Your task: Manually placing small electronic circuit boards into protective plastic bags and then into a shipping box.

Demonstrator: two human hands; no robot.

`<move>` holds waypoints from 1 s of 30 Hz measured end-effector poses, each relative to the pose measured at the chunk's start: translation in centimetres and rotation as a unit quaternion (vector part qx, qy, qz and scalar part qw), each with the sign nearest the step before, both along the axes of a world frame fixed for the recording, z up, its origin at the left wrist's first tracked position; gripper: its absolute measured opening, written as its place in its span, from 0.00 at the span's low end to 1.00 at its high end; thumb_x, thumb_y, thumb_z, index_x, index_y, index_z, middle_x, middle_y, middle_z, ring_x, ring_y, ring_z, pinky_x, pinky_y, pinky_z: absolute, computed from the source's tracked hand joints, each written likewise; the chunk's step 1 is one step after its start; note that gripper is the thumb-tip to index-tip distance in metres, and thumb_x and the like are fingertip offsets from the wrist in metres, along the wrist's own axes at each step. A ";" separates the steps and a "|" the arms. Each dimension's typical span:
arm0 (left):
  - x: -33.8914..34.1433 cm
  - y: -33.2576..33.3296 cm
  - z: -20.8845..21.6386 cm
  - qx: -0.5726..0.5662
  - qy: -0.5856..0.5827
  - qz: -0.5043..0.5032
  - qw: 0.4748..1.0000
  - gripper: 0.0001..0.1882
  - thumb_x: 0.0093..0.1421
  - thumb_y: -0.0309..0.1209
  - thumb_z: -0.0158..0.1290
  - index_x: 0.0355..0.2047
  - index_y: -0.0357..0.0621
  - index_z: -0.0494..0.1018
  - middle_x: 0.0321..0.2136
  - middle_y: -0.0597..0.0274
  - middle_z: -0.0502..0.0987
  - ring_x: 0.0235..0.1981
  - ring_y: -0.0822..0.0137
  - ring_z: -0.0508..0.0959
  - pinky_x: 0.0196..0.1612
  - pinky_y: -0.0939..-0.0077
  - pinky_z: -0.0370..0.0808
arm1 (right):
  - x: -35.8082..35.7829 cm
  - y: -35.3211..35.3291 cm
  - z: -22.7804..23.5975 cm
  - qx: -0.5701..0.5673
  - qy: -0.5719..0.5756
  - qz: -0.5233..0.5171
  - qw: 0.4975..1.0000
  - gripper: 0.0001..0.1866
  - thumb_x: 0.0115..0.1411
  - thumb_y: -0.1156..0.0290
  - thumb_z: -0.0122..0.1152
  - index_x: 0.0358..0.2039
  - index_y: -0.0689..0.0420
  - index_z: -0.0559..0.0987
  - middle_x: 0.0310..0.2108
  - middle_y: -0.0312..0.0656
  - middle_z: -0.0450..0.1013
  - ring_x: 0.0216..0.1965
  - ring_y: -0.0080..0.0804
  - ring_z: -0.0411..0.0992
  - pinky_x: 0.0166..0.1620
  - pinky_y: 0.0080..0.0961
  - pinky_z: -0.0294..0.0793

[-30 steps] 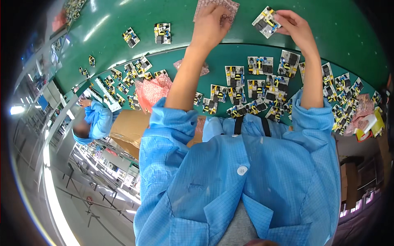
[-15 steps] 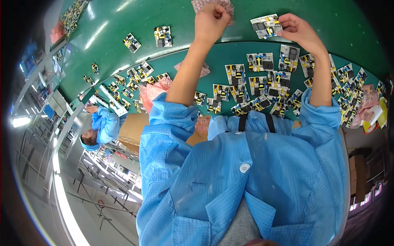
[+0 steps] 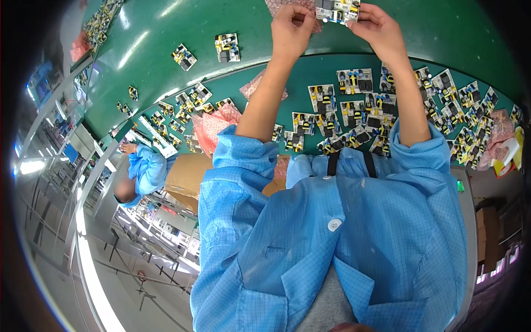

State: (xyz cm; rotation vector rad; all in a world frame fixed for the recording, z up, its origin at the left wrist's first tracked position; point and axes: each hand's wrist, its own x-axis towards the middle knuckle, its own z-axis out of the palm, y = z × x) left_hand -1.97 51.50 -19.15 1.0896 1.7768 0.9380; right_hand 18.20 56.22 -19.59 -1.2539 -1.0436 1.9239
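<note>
A pink bubble-wrap bag (image 3: 302, 3) lies at the top edge of the view, partly cut off. My left hand (image 3: 291, 34) pinches its near edge, with thumb and fingers closed. Right beside it, my right hand (image 3: 383, 34) grips a circuit board (image 3: 338, 11) by its right edge. That board is white with black, yellow and blue parts, and its left end is close to the bag's right side. Whether the board touches the bag I cannot tell.
Several more circuit boards (image 3: 354, 81) cover the green bench (image 3: 221, 83) near my body. Two boards lie farther left. Another bubble-wrap bag (image 3: 260, 87) and a pink heap (image 3: 213, 127) are by my left forearm. A co-worker (image 3: 146, 171) in blue sits at left.
My right hand has carried the circuit board left and away from me, up to the bag. The left hand, still pinching the bag, has shifted only slightly in the picture.
</note>
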 end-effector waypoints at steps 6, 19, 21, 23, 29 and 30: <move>0.1 -0.3 -0.2 0.037 -0.036 0.004 0.999 0.00 0.59 0.21 0.53 0.31 0.37 0.73 0.23 0.60 0.78 0.24 0.72 0.79 0.30 0.78 0.76 | 1.2 -1.2 -0.4 0.092 -0.125 0.065 0.986 0.24 0.56 0.71 0.68 0.53 0.60 0.75 0.41 0.36 0.77 0.40 0.21 0.76 0.44 0.18 0.75; 0.8 1.5 1.4 0.052 0.155 -0.123 0.979 0.08 0.53 0.21 0.58 0.34 0.38 0.75 0.31 0.52 0.76 0.29 0.57 0.80 0.32 0.69 0.77 | 1.6 0.5 2.5 0.007 -0.113 0.072 0.991 0.19 0.53 0.80 0.66 0.46 0.62 0.75 0.37 0.38 0.77 0.36 0.23 0.74 0.42 0.20 0.74; 0.3 1.7 1.2 0.058 0.179 -0.132 0.973 0.08 0.52 0.21 0.58 0.34 0.39 0.75 0.31 0.51 0.76 0.29 0.54 0.80 0.33 0.67 0.78 | 1.3 0.8 2.7 0.017 -0.116 0.073 0.990 0.19 0.52 0.80 0.66 0.46 0.63 0.75 0.37 0.38 0.77 0.36 0.23 0.74 0.41 0.20 0.74; 0.1 1.9 0.6 0.084 0.211 -0.143 0.963 0.07 0.51 0.23 0.59 0.31 0.40 0.75 0.30 0.51 0.76 0.29 0.52 0.79 0.33 0.64 0.77 | 1.2 1.3 2.6 0.025 -0.123 0.073 0.989 0.20 0.52 0.79 0.66 0.46 0.63 0.76 0.37 0.39 0.77 0.36 0.23 0.74 0.41 0.20 0.74; 0.5 2.2 1.0 0.086 0.192 -0.142 0.967 0.04 0.50 0.22 0.58 0.27 0.40 0.74 0.26 0.54 0.74 0.25 0.56 0.77 0.30 0.67 0.75 | 1.5 3.2 3.0 -0.024 -0.127 0.064 0.990 0.18 0.52 0.77 0.66 0.45 0.64 0.77 0.36 0.39 0.77 0.35 0.23 0.74 0.38 0.20 0.74; 0.7 2.3 0.9 0.087 0.189 -0.143 0.968 0.04 0.50 0.22 0.58 0.27 0.40 0.74 0.26 0.54 0.74 0.25 0.56 0.77 0.30 0.67 0.75 | 1.9 3.4 3.2 -0.024 -0.130 0.063 0.989 0.18 0.52 0.77 0.66 0.45 0.64 0.77 0.36 0.39 0.77 0.35 0.23 0.74 0.38 0.20 0.74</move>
